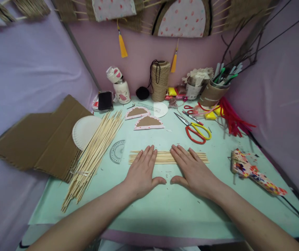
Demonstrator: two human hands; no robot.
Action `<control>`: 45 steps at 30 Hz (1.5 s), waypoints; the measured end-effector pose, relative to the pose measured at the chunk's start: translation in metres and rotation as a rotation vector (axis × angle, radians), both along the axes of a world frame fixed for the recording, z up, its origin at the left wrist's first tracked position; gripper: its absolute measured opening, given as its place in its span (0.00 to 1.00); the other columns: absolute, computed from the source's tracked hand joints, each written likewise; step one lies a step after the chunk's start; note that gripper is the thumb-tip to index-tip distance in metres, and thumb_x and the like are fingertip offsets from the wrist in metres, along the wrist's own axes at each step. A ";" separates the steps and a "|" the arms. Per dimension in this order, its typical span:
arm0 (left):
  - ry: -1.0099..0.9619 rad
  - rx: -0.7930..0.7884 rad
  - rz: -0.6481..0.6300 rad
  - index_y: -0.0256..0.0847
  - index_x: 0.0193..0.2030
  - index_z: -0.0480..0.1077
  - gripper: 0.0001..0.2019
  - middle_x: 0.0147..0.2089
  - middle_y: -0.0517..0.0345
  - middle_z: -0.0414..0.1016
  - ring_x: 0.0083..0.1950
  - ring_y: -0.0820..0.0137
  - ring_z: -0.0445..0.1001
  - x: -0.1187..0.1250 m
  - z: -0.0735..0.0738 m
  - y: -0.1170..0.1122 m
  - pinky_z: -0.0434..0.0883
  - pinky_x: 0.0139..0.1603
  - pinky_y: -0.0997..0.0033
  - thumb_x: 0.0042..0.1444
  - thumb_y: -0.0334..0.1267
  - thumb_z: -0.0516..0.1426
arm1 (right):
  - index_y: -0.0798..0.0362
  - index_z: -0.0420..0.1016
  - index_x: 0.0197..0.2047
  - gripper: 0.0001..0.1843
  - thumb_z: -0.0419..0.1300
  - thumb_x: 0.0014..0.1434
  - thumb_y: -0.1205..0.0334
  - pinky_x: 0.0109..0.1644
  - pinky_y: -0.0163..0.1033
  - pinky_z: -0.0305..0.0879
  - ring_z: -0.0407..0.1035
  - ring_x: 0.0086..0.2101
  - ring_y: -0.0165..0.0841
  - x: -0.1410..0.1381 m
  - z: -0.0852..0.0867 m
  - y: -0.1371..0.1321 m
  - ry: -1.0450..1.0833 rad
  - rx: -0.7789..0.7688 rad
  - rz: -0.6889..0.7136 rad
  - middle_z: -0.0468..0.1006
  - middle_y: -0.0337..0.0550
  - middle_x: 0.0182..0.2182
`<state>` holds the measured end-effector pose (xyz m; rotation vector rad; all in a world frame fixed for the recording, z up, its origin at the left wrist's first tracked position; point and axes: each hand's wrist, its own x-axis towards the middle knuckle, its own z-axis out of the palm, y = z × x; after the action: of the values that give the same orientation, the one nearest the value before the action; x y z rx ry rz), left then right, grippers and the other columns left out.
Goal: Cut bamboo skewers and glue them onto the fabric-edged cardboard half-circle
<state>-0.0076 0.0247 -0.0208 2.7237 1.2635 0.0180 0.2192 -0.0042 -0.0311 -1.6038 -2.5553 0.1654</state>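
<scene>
From my remote station I report on the table (165, 216), taking bearings from its middle. A sheet of cardboard (42, 139) lies toward 10 o'clock. At 9 o'clock I find a loose pile of sticks (94, 153), unsorted and overlapping. The left hand (142, 176) and right hand (192, 174) rest palms down near the centre, fingers extended flat on a row of sticks (163, 157); neither hand grips. The row sits at the centre, running from 9 to 3 o'clock, sticks side by side, ends slightly uneven. I judge the alignment nearly complete and the work at an early stage: I see no tie or glue on the row, and the pile remains unlaid. Scissors (188, 124) lie unused at 1 o'clock; a protractor (116, 152) lies just beside the row's 9 o'clock end.
</scene>
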 end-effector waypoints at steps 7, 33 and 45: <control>0.002 0.025 0.009 0.30 0.70 0.41 0.42 0.72 0.41 0.40 0.73 0.58 0.37 -0.001 -0.002 -0.001 0.44 0.70 0.54 0.59 0.61 0.44 | 0.56 0.41 0.70 0.49 0.46 0.57 0.32 0.66 0.58 0.44 0.42 0.66 0.44 0.000 0.000 0.000 -0.001 -0.003 -0.001 0.50 0.55 0.67; -0.006 0.062 0.108 0.26 0.69 0.45 0.50 0.72 0.37 0.42 0.72 0.53 0.40 -0.001 -0.003 -0.004 0.47 0.69 0.51 0.53 0.69 0.44 | 0.56 0.49 0.68 0.46 0.47 0.57 0.33 0.66 0.58 0.43 0.43 0.66 0.46 0.002 0.001 -0.003 0.032 0.038 -0.036 0.51 0.56 0.67; -0.018 0.104 0.180 0.24 0.65 0.54 0.48 0.70 0.33 0.47 0.72 0.51 0.44 -0.008 -0.001 0.002 0.49 0.69 0.48 0.52 0.69 0.45 | 0.59 0.60 0.62 0.42 0.50 0.56 0.34 0.65 0.61 0.44 0.49 0.64 0.48 0.006 0.004 -0.002 0.043 0.056 -0.100 0.58 0.59 0.64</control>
<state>-0.0157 0.0270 -0.0215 2.6767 1.5397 0.1310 0.2252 -0.0062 -0.0271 -1.6845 -2.4195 0.1162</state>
